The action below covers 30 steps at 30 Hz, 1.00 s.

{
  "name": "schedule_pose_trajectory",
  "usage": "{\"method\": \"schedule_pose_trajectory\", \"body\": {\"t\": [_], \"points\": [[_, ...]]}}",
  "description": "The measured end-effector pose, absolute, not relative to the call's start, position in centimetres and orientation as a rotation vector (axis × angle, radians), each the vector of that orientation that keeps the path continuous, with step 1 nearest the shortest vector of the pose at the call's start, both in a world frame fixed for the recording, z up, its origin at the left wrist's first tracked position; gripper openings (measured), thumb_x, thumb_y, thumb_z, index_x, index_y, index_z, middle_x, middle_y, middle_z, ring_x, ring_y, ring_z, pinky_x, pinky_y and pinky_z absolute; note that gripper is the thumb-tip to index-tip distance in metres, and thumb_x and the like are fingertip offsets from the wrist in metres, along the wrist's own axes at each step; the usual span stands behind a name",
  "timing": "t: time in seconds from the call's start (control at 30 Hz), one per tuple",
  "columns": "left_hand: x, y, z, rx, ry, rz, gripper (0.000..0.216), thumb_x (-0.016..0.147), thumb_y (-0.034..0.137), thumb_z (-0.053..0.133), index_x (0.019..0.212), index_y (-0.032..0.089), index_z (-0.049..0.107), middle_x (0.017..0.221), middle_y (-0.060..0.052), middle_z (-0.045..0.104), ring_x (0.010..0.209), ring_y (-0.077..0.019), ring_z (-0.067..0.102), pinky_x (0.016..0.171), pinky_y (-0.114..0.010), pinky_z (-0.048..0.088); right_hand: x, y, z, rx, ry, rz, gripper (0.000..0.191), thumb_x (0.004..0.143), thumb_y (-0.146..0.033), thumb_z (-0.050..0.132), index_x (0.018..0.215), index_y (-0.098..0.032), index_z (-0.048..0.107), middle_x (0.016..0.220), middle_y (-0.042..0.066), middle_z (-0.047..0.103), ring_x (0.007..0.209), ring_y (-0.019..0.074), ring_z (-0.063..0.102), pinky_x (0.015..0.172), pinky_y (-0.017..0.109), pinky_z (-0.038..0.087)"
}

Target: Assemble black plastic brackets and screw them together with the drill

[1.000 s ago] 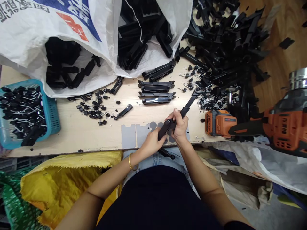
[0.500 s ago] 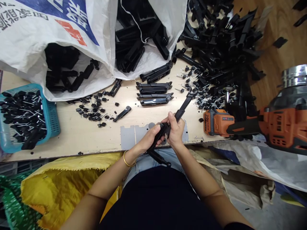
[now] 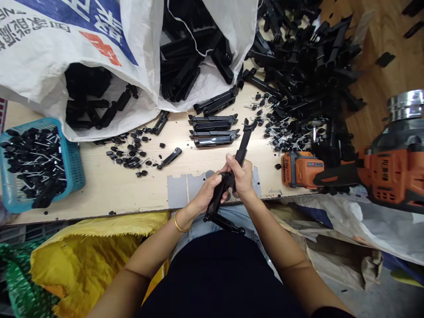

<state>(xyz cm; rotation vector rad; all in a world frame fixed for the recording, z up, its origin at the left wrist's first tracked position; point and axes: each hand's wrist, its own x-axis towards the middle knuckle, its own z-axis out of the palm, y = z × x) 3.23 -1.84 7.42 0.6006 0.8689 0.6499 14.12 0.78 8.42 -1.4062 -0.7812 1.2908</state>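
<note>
Both my hands are closed on one jointed black plastic arm (image 3: 243, 148), held over the table's front edge. My left hand (image 3: 207, 192) wraps the lower part, which bends at its bottom end into a thinner piece with a ball tip pointing right. My right hand (image 3: 243, 176) grips higher up, its thumb lying along the part. From there the upper piece rises toward the back and ends in an open curved fork. Fingers cover the joint between the two hands. Beyond them several folded black arms (image 3: 213, 140) lie in a stack on the table.
A blue basket (image 3: 75, 165) of black-headed screws stands left. Loose knobs and screws (image 3: 134, 152) lie nearby. White sacks (image 3: 142, 53) hold black parts at the back. A large heap of black parts (image 3: 298, 70) fills the right, with an orange power tool (image 3: 387, 170) in front.
The held black arm has turned more upright, its forked end swinging left. Its lower ball-tipped piece has shifted slightly down and right. Both hands keep their grip.
</note>
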Motion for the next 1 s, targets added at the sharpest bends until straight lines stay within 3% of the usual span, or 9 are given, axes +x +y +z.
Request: {"method": "schedule_pose_trajectory", "body": {"t": [0.13, 0.2, 0.27, 0.33, 0.47, 0.57, 0.63, 0.83, 1.0], "points": [[2.3, -0.4, 7.5, 0.880, 0.905, 0.522, 0.079, 0.082, 0.073, 0.039, 0.134, 0.014, 0.045, 0.075, -0.003, 0.062, 0.063, -0.0146, 0.061, 0.062, -0.027, 0.050, 15.6, 2.2, 7.5, -1.431, -0.554, 1.193, 0.044, 0.070, -0.054, 0.068, 0.051, -0.019, 0.050, 0.047, -0.003, 0.056, 0.043, 0.0086, 0.050, 0.046, 0.022, 0.040], [1.7, -0.3, 8.2, 1.250, 0.976, 0.469, 0.088, 0.075, 0.072, 0.054, 0.143, 0.018, 0.035, 0.110, -0.012, 0.064, 0.098, -0.0244, 0.064, 0.088, -0.039, 0.050, 16.2, 2.8, 6.9, -1.449, -0.425, 1.039, 0.044, 0.068, -0.055, 0.069, 0.052, -0.020, 0.048, 0.047, -0.004, 0.055, 0.043, 0.0085, 0.051, 0.049, 0.022, 0.042], [1.6, -0.9, 9.2, 1.688, 1.115, 0.403, 0.115, 0.060, 0.063, 0.076, 0.150, 0.021, 0.019, 0.139, -0.018, 0.048, 0.128, -0.0359, 0.047, 0.107, -0.053, 0.034, 16.5, 3.2, 6.6, -1.441, -0.379, 0.933, 0.044, 0.067, -0.054, 0.069, 0.052, -0.020, 0.046, 0.047, -0.004, 0.056, 0.045, 0.0082, 0.051, 0.051, 0.022, 0.044], [2.1, -2.0, 10.1, 1.974, 1.271, 0.344, 0.138, 0.050, 0.053, 0.087, 0.152, 0.018, 0.002, 0.146, -0.023, 0.037, 0.136, -0.0415, 0.035, 0.111, -0.062, 0.023, 16.2, 3.2, 6.7, -1.421, -0.395, 0.959, 0.043, 0.068, -0.054, 0.068, 0.054, -0.020, 0.046, 0.049, -0.004, 0.056, 0.045, 0.0084, 0.052, 0.051, 0.023, 0.044], [2.5, -3.7, 11.4, 2.119, 1.230, 0.335, 0.149, 0.052, 0.055, 0.086, 0.148, 0.016, -0.021, 0.148, -0.027, 0.034, 0.137, -0.0394, 0.036, 0.109, -0.058, 0.031, 15.1, 3.0, 7.5, -1.373, -0.378, 1.060, 0.043, 0.070, -0.055, 0.068, 0.057, -0.020, 0.046, 0.050, -0.004, 0.056, 0.046, 0.0085, 0.051, 0.051, 0.023, 0.043], [2.2, -4.1, 11.7, 2.220, 1.158, 0.299, 0.132, 0.065, 0.060, 0.076, 0.150, 0.016, -0.015, 0.152, -0.026, 0.027, 0.140, -0.0393, 0.031, 0.111, -0.059, 0.028, 15.0, 3.3, 7.7, -1.391, -0.262, 0.988, 0.046, 0.067, -0.057, 0.068, 0.056, -0.021, 0.043, 0.051, -0.005, 0.055, 0.046, 0.0077, 0.050, 0.052, 0.022, 0.044], [2.4, -4.1, 11.3, 2.295, 1.267, 0.251, 0.115, 0.075, 0.045, 0.073, 0.151, 0.017, -0.008, 0.153, -0.026, 0.025, 0.138, -0.0404, 0.033, 0.111, -0.059, 0.027, 14.9, 3.4, 7.7, -1.409, -0.242, 0.975, 0.045, 0.067, -0.057, 0.068, 0.057, -0.020, 0.044, 0.052, -0.005, 0.054, 0.048, 0.0076, 0.050, 0.053, 0.022, 0.044], [4.4, -2.6, 8.3, 2.097, 1.573, 0.452, 0.100, 0.077, 0.012, 0.060, 0.151, 0.016, -0.007, 0.118, -0.015, 0.057, 0.106, -0.0283, 0.060, 0.087, -0.040, 0.050, 13.2, 2.5, 7.7, -1.399, -0.418, 0.989, 0.042, 0.075, -0.056, 0.062, 0.061, -0.020, 0.045, 0.057, -0.006, 0.051, 0.054, 0.0085, 0.050, 0.059, 0.022, 0.045], [2.4, -0.6, 6.9, 1.961, 1.525, 0.486, 0.083, 0.074, 0.010, 0.060, 0.147, 0.017, 0.024, 0.121, -0.013, 0.059, 0.109, -0.0266, 0.060, 0.086, -0.035, 0.052, 15.7, 0.9, 7.8, -1.571, -0.869, 1.030, 0.040, 0.077, -0.054, 0.063, 0.094, -0.019, 0.056, 0.084, 0.002, 0.061, 0.078, 0.0152, 0.059, 0.074, 0.030, 0.050]]}}
